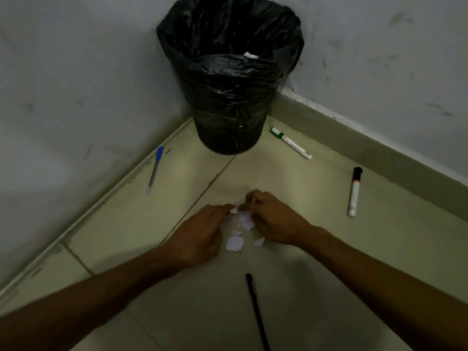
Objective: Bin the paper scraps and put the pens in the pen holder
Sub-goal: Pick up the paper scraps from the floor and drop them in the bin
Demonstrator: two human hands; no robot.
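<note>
Paper scraps (240, 224), maybe half a dozen small torn white bits, lie in a loose heap on the pale tiled floor (304, 262) between my two hands: my left hand (200, 236) rests curled beside them, fingertips touching the heap, and my right hand (272, 219) pinches one piece at the top. Four pens lie around: a blue-capped pen (154, 170), a green-capped marker (290, 142), a black-capped marker (354, 191) and a slim black pen (256, 310). One bin (228, 97), lined with a crinkled glossy black bag, stands in the corner with one white scrap (250, 55) inside.
</note>
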